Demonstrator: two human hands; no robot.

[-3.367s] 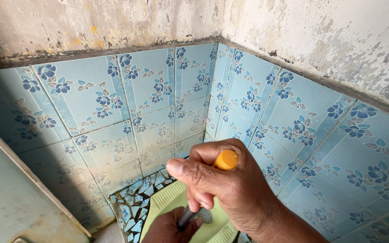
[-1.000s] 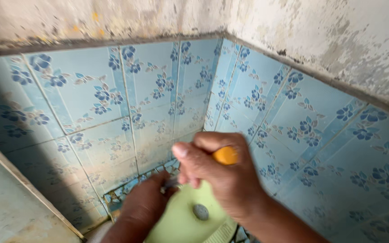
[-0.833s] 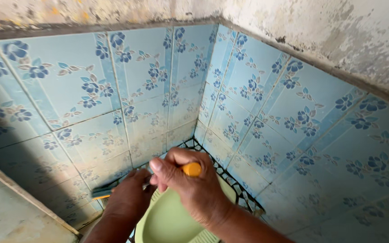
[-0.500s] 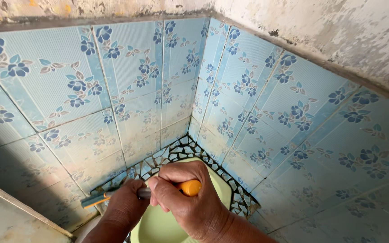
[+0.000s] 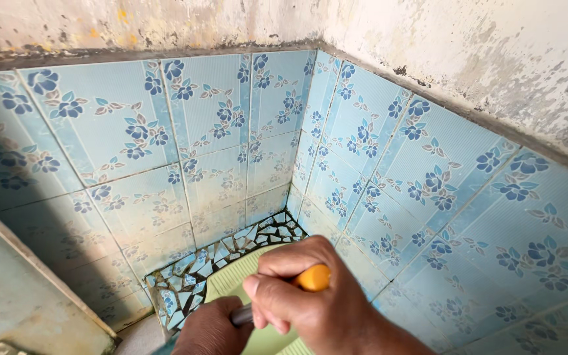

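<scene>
My right hand (image 5: 317, 302) is closed around the orange handle (image 5: 313, 277) of a long tool, thumb on top. The tool's grey metal shaft (image 5: 241, 315) runs left and down into my left hand (image 5: 215, 329), which grips it low at the frame's bottom edge. Both hands hover over a pale green squat toilet pan (image 5: 235, 279) set in the tiled corner. The tool's working end is hidden by my left hand.
Blue floral wall tiles (image 5: 185, 138) line both walls of the corner, with stained bare plaster (image 5: 481, 52) above. A broken-tile mosaic floor (image 5: 192, 276) borders the pan. A pale grey ledge (image 5: 14, 296) stands at the left.
Both hands have stayed on the tool while shifting it over the pan. The brush-like end seen sticking out left of my left hand half a second ago is out of sight now.
</scene>
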